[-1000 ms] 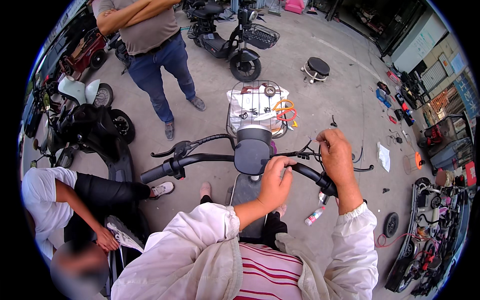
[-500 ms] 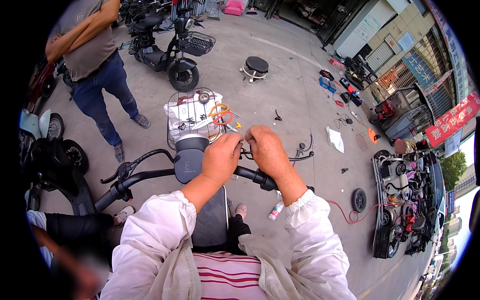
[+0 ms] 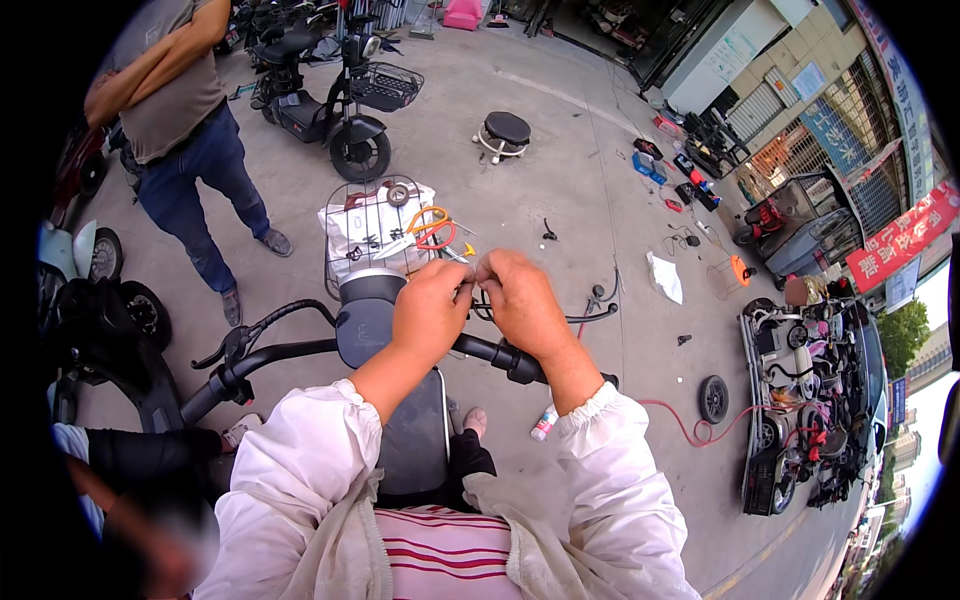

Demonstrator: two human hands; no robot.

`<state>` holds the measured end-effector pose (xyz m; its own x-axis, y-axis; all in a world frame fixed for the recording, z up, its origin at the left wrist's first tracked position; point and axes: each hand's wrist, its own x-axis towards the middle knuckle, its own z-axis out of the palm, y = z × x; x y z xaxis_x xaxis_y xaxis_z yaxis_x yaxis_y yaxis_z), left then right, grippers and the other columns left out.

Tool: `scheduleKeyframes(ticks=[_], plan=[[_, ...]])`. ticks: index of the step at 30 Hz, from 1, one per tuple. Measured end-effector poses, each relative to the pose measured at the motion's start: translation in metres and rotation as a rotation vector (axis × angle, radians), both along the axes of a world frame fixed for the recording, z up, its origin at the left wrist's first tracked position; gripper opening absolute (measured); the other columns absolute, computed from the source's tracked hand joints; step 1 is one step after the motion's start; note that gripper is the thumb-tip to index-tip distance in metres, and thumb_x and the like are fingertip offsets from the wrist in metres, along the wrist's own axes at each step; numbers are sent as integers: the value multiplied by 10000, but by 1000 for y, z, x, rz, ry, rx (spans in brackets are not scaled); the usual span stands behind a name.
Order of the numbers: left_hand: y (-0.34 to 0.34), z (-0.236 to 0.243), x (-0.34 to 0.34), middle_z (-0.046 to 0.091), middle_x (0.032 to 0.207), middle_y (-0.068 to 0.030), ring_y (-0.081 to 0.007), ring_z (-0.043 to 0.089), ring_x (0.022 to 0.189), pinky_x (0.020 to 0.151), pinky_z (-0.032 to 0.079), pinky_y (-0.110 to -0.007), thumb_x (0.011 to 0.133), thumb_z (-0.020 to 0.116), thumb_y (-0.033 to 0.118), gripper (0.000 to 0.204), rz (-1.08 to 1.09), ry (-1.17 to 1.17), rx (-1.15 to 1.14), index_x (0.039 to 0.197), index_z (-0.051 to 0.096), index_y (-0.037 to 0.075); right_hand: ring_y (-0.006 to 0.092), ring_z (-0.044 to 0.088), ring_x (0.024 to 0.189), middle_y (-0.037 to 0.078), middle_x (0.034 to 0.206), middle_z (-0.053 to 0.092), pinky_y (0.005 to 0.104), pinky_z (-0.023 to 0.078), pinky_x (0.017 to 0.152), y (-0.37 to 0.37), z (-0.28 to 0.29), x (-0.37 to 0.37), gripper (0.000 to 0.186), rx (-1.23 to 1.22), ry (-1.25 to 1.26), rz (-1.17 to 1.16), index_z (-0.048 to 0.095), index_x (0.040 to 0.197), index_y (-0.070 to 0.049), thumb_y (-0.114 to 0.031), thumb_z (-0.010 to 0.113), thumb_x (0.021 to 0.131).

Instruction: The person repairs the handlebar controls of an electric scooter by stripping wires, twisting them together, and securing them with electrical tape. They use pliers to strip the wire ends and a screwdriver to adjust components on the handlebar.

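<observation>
Above the right half of a scooter's black handlebar (image 3: 285, 353), my left hand (image 3: 428, 308) and my right hand (image 3: 527, 308) meet fingertip to fingertip. Both are closed in a pinch, and whatever is between the fingers is too small or hidden to name. My right wrist is over the black right grip (image 3: 518, 364). Beyond that hand, a black brake lever (image 3: 598, 314) hangs off the bar with cables. Left of my left hand is the round-topped display (image 3: 368, 318). Ahead, a wire basket (image 3: 330, 255) holds a white bag (image 3: 350, 225), a tape roll (image 3: 398, 194) and orange- and red-handled scissors (image 3: 432, 217).
A person (image 3: 195, 150) stands at the left with folded arms, near parked scooters (image 3: 330, 110). A round black stool (image 3: 506, 128) stands ahead. To the right lie a wheel (image 3: 713, 399), a red hose (image 3: 690, 432), a white bag (image 3: 664, 278) and tools (image 3: 690, 180). A spray can (image 3: 545, 423) is beside the scooter.
The whole view has shifted slightly, so things sit a little further left. My hands stay pinched above the bar, with the fingertips a bit closer together.
</observation>
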<state>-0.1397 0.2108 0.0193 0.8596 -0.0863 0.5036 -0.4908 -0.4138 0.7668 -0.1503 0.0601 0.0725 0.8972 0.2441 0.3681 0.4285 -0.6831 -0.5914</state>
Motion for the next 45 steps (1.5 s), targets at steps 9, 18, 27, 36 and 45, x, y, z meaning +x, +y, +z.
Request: scheduleKeyframes(ticks=[9,18,27,36,45], plan=[[10,3,-1,631,873,-127,-296,630,806,711,511,-372,810,687,-23,149,-133,-42,-58,943,639,24,427,586,864,217,949,579,464,490,746,3,5,-5,155,8,-15,-80,529,993,-2,32,565,846],[17,1,-5,636,870,-122,-310,625,781,695,512,-362,814,704,6,144,-138,-121,-58,939,639,28,409,608,749,179,856,609,459,501,660,0,2,-10,151,-47,-60,-111,557,945,-26,-20,634,815],[12,-19,-9,711,961,-109,-197,693,830,764,558,-303,807,696,-34,132,-112,-37,-244,920,635,-3,390,611,726,169,815,605,459,496,639,2,5,-17,152,-111,-177,-150,562,909,-26,-15,644,782],[8,-24,-6,714,890,-79,-118,680,823,746,546,-301,869,670,36,85,-191,397,-531,914,616,-13,379,627,725,157,802,628,446,505,637,5,9,-23,113,-29,-153,-241,595,867,-27,-42,665,780],[9,-33,-1,698,935,-72,-88,634,841,774,506,-243,891,651,36,67,-301,554,-666,931,608,2,307,695,705,159,794,714,392,531,657,-9,7,-26,122,44,98,-345,706,839,-18,-120,664,787]])
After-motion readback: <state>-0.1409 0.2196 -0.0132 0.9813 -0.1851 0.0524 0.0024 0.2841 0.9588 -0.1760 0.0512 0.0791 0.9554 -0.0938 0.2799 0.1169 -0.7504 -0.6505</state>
